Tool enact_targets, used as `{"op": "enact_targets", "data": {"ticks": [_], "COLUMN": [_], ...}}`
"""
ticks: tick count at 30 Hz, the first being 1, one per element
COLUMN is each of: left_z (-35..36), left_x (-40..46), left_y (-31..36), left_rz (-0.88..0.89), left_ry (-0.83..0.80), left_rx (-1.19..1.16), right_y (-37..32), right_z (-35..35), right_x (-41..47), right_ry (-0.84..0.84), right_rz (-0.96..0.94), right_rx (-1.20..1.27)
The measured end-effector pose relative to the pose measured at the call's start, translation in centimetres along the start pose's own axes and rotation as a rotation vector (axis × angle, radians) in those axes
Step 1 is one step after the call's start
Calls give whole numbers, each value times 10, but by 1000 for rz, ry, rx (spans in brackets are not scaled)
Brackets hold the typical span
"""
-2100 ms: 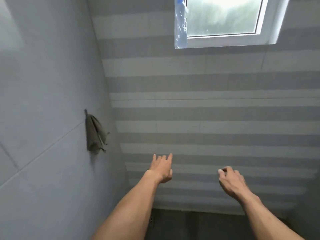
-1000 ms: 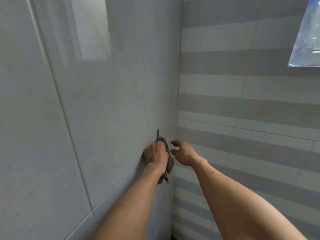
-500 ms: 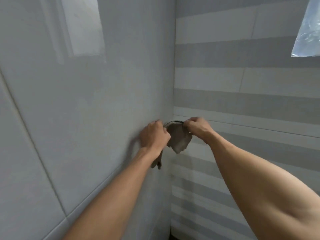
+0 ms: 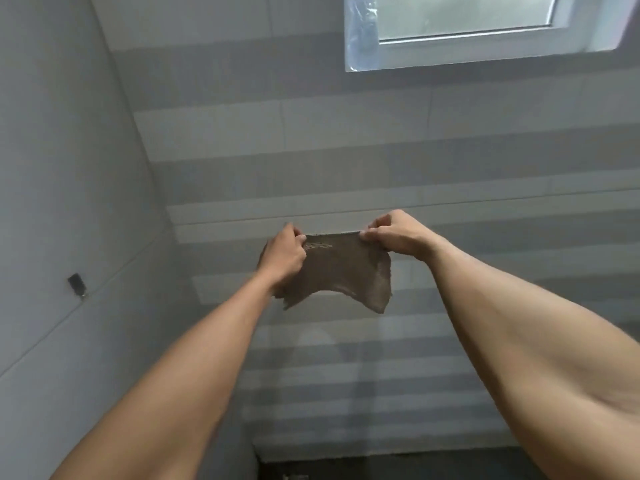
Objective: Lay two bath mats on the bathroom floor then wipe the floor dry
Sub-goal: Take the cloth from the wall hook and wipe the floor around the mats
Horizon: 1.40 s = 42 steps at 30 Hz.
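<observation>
A small brown-grey cloth hangs spread out in the air in front of the striped back wall. My left hand grips its upper left corner and my right hand pinches its upper right corner, so the top edge is pulled straight between them. The lower edge sags in a curve. No bath mat is in view. Only a dark strip of floor shows at the bottom.
A small dark wall hook sits bare on the left wall. A white-framed window is high on the back wall, with clear plastic film at its left side. The two walls meet in a corner at my left.
I took the cloth off the hook on the left wall with both hands and stretched it open. My view turned right from the corner toward the back wall and window.
</observation>
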<state>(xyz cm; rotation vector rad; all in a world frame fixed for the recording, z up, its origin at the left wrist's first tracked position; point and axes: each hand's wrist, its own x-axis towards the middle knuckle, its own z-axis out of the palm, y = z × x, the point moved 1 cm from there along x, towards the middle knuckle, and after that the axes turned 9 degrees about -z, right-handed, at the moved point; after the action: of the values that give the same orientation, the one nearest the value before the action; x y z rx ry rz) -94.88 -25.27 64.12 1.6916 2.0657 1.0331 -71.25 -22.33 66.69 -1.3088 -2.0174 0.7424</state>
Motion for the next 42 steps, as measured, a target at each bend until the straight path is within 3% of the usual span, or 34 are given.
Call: {"op": "enact_targets", "data": {"ticks": [5, 11, 16, 20, 30, 37, 42], "left_z": [96, 207, 306, 391, 594, 727, 835], "left_x": [-5, -4, -2, 4, -39, -86, -108], "left_y": [40, 76, 82, 49, -116, -295, -389], "left_rz": [260, 435, 523, 669, 700, 715, 775], "left_ry": [-287, -650, -884, -1052, -1277, -1349, -1391], "left_rx": [-13, 99, 192, 310, 517, 942, 1177], "right_y": [92, 191, 266, 321, 494, 630, 730], "right_z": [-43, -71, -50, -12, 200, 402, 519], "right_x": [-50, -110, -153, -171, -229, -267, -285], "right_ry": [101, 202, 255, 234, 227, 69, 7], "right_rz": [149, 422, 692, 886, 1172, 1146, 1138], "right_rx": [-79, -120, -122, -131, 107, 336, 352]}}
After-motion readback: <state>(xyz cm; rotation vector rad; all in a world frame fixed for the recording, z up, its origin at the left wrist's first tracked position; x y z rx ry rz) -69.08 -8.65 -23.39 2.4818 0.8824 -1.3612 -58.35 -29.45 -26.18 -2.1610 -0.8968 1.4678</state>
